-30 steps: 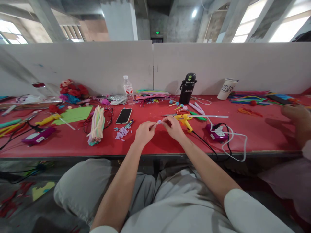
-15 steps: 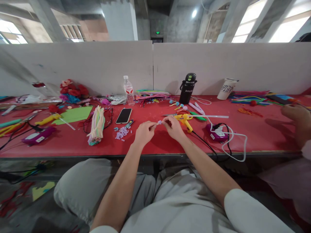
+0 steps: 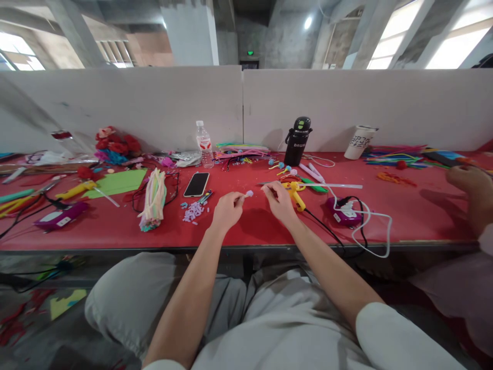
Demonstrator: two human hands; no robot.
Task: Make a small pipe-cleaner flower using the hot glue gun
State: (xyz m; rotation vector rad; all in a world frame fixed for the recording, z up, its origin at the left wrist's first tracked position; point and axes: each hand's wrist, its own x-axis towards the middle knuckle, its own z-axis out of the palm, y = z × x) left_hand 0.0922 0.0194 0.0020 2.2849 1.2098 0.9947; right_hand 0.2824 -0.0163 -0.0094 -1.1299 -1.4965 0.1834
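Observation:
My left hand [image 3: 228,209] pinches the short pale stem of a small lilac flower-like piece [image 3: 249,193], whose tip points to the right. Just right of it, apart from the piece, my right hand [image 3: 279,200] has thumb and finger drawn together; whether anything tiny sits between them cannot be made out. Close beside that hand lies a yellow glue gun [image 3: 296,194] with a clear glue stick [image 3: 339,185] in its back. A pile of small lilac bits [image 3: 193,211] lies left of my left hand.
A phone [image 3: 196,184] and a bundle of pale pipe cleaners [image 3: 153,200] lie to the left. Behind stand a water bottle [image 3: 204,145] and a black flask [image 3: 298,141]. A purple power strip [image 3: 344,211] with cables sits right. Another person's hand [image 3: 468,182] is far right.
My hands have parted: the right hand has moved a little right, off the lilac piece. The piece stays in my left hand, now in plainer sight.

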